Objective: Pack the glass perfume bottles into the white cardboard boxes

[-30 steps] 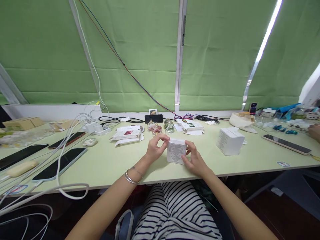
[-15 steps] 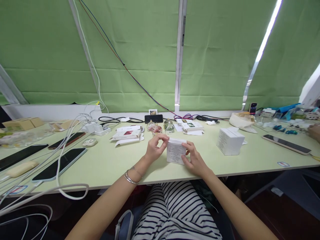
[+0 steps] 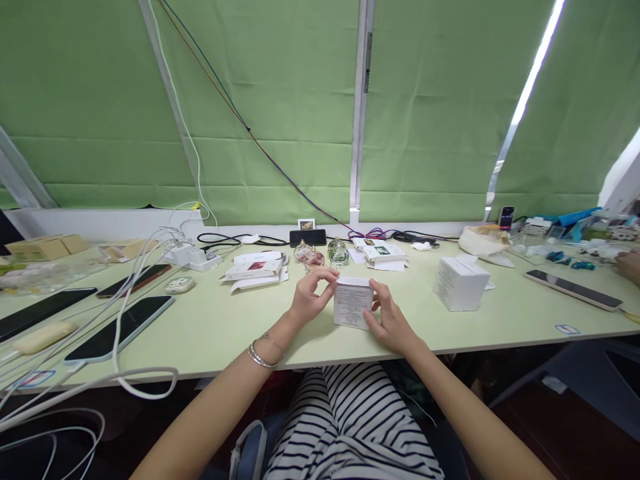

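A small white cardboard box (image 3: 352,305) with printed text on its near face stands upright on the table in front of me. My left hand (image 3: 313,295) pinches its upper left corner between thumb and fingers. At the box's right side, my right hand (image 3: 387,319) grips it, thumb on the printed face and fingers near the upper right edge. Just behind the box are glass ornaments, one with pink and red contents (image 3: 310,256) and one with green contents (image 3: 338,253). A second white box (image 3: 461,284) stands farther right.
Flattened white cartons (image 3: 256,268) lie left of the ornaments, more cartons (image 3: 383,252) to the right. Phones (image 3: 123,327) and white cables crowd the left side. Another phone (image 3: 573,289) and a cloth bag (image 3: 484,244) are at the right. The table's front edge borders my lap.
The fingers of my right hand have shifted slightly along the box's upper right edge. The box and my left hand look nearly the same.
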Motion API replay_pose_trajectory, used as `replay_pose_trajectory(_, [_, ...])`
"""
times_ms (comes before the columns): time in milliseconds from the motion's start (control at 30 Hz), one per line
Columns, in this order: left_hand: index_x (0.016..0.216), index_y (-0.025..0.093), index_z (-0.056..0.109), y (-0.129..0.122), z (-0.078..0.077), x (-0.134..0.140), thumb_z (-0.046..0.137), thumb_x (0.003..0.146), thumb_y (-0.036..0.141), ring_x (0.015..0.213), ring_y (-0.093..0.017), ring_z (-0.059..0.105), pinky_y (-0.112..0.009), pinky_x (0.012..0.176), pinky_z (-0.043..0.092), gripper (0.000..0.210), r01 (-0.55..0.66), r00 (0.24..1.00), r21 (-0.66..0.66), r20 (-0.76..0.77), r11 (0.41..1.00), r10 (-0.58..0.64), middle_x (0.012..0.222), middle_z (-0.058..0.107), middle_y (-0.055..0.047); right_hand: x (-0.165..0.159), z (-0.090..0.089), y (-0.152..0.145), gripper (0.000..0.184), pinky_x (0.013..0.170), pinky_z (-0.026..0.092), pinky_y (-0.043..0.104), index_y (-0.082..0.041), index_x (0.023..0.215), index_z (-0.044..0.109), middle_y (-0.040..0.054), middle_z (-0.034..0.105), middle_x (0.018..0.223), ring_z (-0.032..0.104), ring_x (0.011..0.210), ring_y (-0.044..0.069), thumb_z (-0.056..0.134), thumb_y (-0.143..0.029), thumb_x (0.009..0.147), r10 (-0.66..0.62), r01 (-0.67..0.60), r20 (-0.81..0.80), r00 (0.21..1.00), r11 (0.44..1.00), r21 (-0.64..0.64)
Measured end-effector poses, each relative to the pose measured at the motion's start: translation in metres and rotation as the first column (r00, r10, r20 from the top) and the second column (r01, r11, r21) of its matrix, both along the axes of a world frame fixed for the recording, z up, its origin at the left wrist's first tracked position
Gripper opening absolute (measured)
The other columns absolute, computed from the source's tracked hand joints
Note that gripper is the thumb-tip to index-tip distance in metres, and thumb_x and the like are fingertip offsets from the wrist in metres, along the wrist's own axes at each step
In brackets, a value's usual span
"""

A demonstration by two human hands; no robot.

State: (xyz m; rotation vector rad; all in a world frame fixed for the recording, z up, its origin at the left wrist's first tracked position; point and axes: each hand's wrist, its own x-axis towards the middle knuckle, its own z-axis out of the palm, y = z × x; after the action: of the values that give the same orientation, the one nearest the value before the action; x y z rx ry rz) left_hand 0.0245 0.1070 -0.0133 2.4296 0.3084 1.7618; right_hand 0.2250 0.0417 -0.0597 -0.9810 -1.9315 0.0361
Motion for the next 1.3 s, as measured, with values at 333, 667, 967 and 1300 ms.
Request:
replay_pose_trajectory(333, [0.086,0.017,0.053,-0.0087,0.0068,0.0033,0.055,0.077,0.007,0.081,-0.016,0.057,-0.031,0.071,0.05,0.013,-0.083,0.994,0.19,-0.051,0.978,0.094,0.083,0.059,-0.006,-0.0014,-0.0005,-0.0001,0.065,0.067,0.05,0.032,-0.027,0.136,0.006,0.0118,0.036,0.121,0.051,0.081,0.015,0.043,-0.017,0.083,0.007,-0.007,-0.002,1.0,1.0,0.016])
replay_pose_trajectory(667, [0.086,0.017,0.054,-0.0051,0.0064,0.0016,0.057,0.077,0.009,0.077,-0.015,0.057,-0.031,0.068,0.05,0.012,-0.074,0.997,0.145,-0.018,0.987,0.077,0.08,0.06,-0.006,-0.0004,-0.0032,0.002,0.053,0.07,0.05,0.034,-0.027,0.128,0.019,0.0115,0.035,0.124,0.051,0.087,0.016,0.044,-0.017,0.082,0.034,-0.034,-0.034,0.999,0.999,-0.012])
replay_pose_trajectory(967, [0.086,0.017,0.054,-0.0038,0.0044,0.0026,0.057,0.077,0.011,0.076,-0.015,0.056,-0.03,0.065,0.05,0.011,-0.052,0.999,0.109,-0.007,0.993,0.053,0.08,0.059,-0.005,-0.0008,0.0025,-0.0026,0.058,0.071,0.051,0.033,-0.03,0.134,0.016,0.0104,0.035,0.123,0.051,0.079,0.014,0.041,-0.018,0.084,0.001,-0.001,0.031,1.0,1.0,-0.023])
replay_pose_trajectory(1300, [0.086,0.017,0.054,-0.0055,0.0061,0.0024,0.057,0.077,0.01,0.075,-0.015,0.057,-0.029,0.065,0.05,0.012,-0.075,0.997,0.166,-0.011,0.983,0.078,0.079,0.059,-0.005,-0.0006,0.0012,-0.0016,0.053,0.071,0.052,0.033,-0.03,0.132,0.022,0.0099,0.034,0.123,0.052,0.076,0.013,0.041,-0.018,0.085,-0.01,0.011,0.036,0.999,1.0,-0.023])
